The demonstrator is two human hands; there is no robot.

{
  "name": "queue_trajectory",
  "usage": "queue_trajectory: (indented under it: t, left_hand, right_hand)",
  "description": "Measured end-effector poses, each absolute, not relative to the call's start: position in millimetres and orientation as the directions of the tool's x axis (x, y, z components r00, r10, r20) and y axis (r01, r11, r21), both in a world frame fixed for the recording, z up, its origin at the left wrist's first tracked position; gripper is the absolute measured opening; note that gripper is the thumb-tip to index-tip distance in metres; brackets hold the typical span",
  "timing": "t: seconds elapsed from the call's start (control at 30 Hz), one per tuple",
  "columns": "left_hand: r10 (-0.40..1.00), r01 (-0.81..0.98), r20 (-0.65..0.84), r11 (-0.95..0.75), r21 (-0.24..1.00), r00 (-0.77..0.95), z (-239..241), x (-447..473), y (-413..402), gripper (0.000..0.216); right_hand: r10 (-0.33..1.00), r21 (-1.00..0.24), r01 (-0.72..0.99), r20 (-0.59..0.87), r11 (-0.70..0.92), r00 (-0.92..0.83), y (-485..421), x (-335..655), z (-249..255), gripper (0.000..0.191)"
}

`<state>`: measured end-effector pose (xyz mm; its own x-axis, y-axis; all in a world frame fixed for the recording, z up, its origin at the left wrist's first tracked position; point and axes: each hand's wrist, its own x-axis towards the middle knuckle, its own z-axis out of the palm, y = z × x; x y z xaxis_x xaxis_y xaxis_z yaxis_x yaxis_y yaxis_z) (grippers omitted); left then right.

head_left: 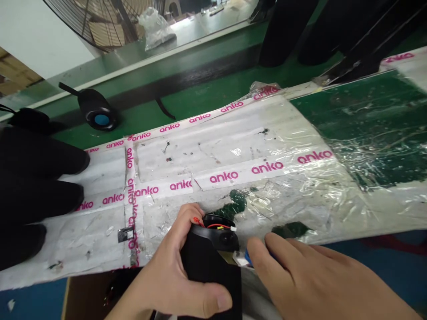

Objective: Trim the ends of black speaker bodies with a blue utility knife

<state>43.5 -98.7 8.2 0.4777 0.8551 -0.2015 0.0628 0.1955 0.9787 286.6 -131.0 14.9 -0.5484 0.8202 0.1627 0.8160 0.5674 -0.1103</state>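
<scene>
My left hand (182, 275) is wrapped round a black cylindrical speaker body (211, 271) near the bottom middle. The speaker's upper end is open, and red wires (215, 226) with small yellow and white connectors show inside it. In my right hand (300, 266) is a blue-handled utility knife (240, 258), its handle mostly covered by the fingers. The knife's blade touches or lies very close to the speaker's black covering, just below the rim; I cannot tell whether it cuts in.
Several black cylinders (40, 191) lie at the left on the plastic-covered bench (213, 160). Behind it, a black speaker with a blue centre (102, 119) rests on a green surface. An open cardboard box (82, 295) stands below the bench edge. Dark tubes (287, 31) stand at the back right.
</scene>
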Motion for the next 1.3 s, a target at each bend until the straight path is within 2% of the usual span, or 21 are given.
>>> queue_trajectory:
  t: [0.07, 0.13, 0.23, 0.3, 0.47, 0.67, 0.83, 0.93, 1.1, 1.3]
  left_hand:
    - [0.852, 0.068, -0.213, 0.206, 0.976, 0.478, 7.0, 42.6, -98.3, 0.068]
    - [0.85, 0.08, -0.22, 0.207, 0.975, 0.479, 7.1, 41.8, -97.7, 0.068]
    - [0.842, 0.117, -0.223, 0.19, 0.975, 0.492, 8.9, 41.4, -97.0, 0.066]
    - [0.835, 0.144, -0.23, 0.181, 0.973, 0.501, 10.5, 42.0, -97.0, 0.064]
    - [0.846, 0.192, -0.203, 0.121, 0.974, 0.493, 13.7, 44.8, -96.6, 0.058]
    - [0.837, 0.208, -0.199, 0.105, 0.973, 0.509, 14.8, 43.5, -92.7, 0.057]
    - [0.838, 0.188, -0.174, 0.087, 0.978, 0.517, 12.2, 42.0, -92.9, 0.058]
    - [0.836, 0.189, -0.176, 0.089, 0.978, 0.519, 10.6, 40.9, -92.4, 0.06]
    - [0.828, 0.188, -0.169, 0.078, 0.979, 0.535, 7.0, 38.2, -89.3, 0.063]
    - [0.829, 0.192, -0.173, 0.081, 0.978, 0.531, 3.7, 36.7, -89.6, 0.065]
  right_hand:
    - [0.82, -0.193, 0.798, 0.104, 0.572, -0.563, -126.6, 288.1, 13.6, 0.055]
    - [0.811, -0.242, 0.782, 0.043, 0.575, -0.583, -125.4, 289.6, 13.4, 0.046]
    - [0.827, -0.207, 0.808, 0.007, 0.552, -0.563, -131.0, 291.2, 14.1, 0.03]
    - [0.841, -0.164, 0.827, 0.028, 0.538, -0.541, -136.7, 291.9, 14.9, 0.027]
    - [0.842, -0.119, 0.834, 0.098, 0.539, -0.53, -141.1, 293.8, 16.7, 0.032]
    - [0.802, -0.178, 0.782, 0.115, 0.597, -0.586, -136.8, 295.0, 16.2, 0.052]
    - [0.813, -0.175, 0.795, 0.185, 0.58, -0.552, -135.2, 291.2, 18.2, 0.058]
    - [0.813, -0.141, 0.801, 0.137, 0.582, -0.566, -131.5, 288.0, 22.6, 0.062]
    - [0.831, -0.164, 0.816, 0.147, 0.555, -0.536, -124.9, 285.7, 23.7, 0.06]
    - [0.836, -0.3, 0.794, 0.02, 0.528, -0.548, -122.0, 285.9, 18.5, 0.046]
